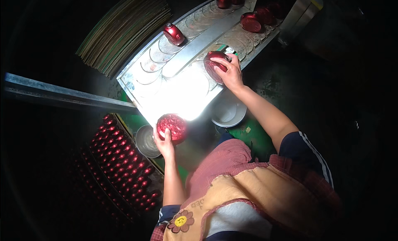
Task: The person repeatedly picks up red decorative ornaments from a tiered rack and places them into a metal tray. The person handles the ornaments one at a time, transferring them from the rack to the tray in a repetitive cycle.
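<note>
My left hand [165, 145] grips a shiny red round piece [175, 128] from below, thumb across its wrinkled-looking face, at the near end of the conveyor. Farther off and to the right, the fingers of my right hand [230, 71] are closed over another round red piece [210, 69], flask-like with a short neck, on or just above the conveyor's right lane. Under both hands runs the metal conveyor [188, 54] of overlapping crescent plates, its near part washed out by glare. One red flask-shaped piece [174, 34] stands on the left lane.
More red pieces [251, 22] sit farther along the conveyor. Below its near end are a metal bowl [146, 142] and a pale basin [229, 112]. Rows of red pieces [120, 158] stand at lower left. A stack of thin sheets [120, 31] and a metal bar [68, 92] flank the left side.
</note>
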Motion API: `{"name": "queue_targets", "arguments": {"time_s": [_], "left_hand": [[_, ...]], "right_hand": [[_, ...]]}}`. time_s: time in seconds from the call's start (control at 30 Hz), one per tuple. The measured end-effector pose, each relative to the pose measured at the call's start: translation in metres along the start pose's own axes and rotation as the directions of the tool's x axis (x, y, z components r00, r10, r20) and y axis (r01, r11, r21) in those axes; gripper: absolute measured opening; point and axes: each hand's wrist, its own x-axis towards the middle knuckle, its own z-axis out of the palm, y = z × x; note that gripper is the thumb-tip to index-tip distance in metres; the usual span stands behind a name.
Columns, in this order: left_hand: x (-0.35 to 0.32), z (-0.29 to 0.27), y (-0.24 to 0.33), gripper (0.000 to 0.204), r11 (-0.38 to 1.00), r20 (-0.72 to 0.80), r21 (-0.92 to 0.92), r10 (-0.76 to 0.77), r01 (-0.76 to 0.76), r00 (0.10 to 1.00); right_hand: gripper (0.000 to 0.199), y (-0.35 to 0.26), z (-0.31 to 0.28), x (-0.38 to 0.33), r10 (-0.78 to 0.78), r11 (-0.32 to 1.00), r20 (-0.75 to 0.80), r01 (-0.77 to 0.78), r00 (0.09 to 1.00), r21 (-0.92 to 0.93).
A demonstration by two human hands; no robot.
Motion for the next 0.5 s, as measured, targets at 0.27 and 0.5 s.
{"name": "queue_targets", "arguments": {"time_s": [0.27,0.5], "left_hand": [[0.087,0.2,0.106,0.075,0.869,0.164,0.407,0.235,-0.283,0.958],[0.099,0.282,0.094,0.091,0.927,0.322,0.32,0.085,-0.193,0.943]], "right_hand": [[0.04,0.048,0.069,0.042,0.225,0.963,0.165,-0.193,0.96,-0.188],[0.037,0.094,0.067,0.072,0.145,0.983,0.208,-0.117,0.967,-0.144]]}}
